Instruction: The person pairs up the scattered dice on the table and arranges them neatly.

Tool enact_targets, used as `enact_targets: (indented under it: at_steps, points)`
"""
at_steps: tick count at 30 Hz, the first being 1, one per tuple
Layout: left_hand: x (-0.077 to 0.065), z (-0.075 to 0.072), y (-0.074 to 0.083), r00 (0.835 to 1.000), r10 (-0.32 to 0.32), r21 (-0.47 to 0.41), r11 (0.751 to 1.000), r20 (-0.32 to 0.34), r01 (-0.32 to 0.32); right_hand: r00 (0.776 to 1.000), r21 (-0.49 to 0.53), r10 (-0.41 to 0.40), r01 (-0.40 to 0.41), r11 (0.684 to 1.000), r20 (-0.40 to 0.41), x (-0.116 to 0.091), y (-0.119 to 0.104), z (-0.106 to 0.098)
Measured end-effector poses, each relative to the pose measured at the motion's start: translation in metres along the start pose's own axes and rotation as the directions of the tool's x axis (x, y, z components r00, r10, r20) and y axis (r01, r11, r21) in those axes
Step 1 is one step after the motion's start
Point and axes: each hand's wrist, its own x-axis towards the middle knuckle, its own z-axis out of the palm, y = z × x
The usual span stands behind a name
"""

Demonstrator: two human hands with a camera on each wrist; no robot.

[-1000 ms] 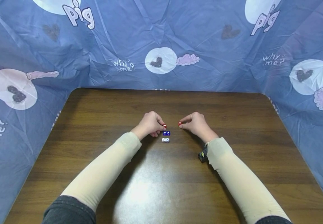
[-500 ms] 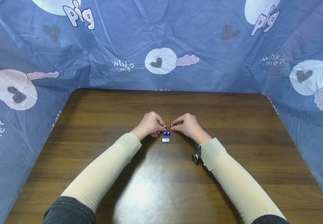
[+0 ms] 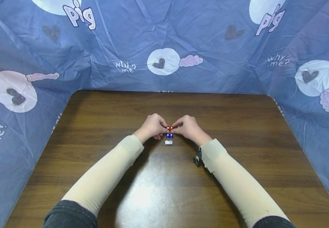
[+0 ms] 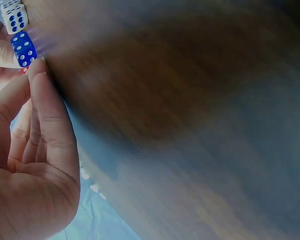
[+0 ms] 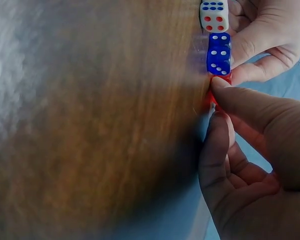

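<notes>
My left hand pinches one red die between thumb and fingertips. From the other side, my right hand pinches a second red die, and the two sit side by side. Just nearer than them is a pair of blue dice, then a pair of white dice. Fingers cover most of the red in both wrist views; a sliver of red die peeks out beside the blue dice. In the right wrist view, the right thumb lies over the red die.
The dice stand near the middle of a brown wood-grain table. A blue printed cloth hangs behind it and along both sides. A small black device is strapped at the right wrist. Light glares on the table's near part.
The right hand has moved left with its red die, closing the gap until the die stands beside the other red one. The left hand has stayed in place.
</notes>
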Motion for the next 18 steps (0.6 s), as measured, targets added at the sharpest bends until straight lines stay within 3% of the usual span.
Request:
enact_targets:
  at_steps: [13,18]
  points:
    - [0.0028,0.0009,-0.0012,1.000,0.004,-0.019,1.000,0.000,-0.004,0.999,0.013,0.000,-0.001,1.000,0.043,0.0000,-0.0001,-0.0040]
    - [0.0028,-0.0084,-0.0052,1.000,0.016,-0.039,0.999,0.025,-0.015,0.998,0.055,0.013,-0.016,0.998,0.057,-0.0025,0.0066,-0.0081]
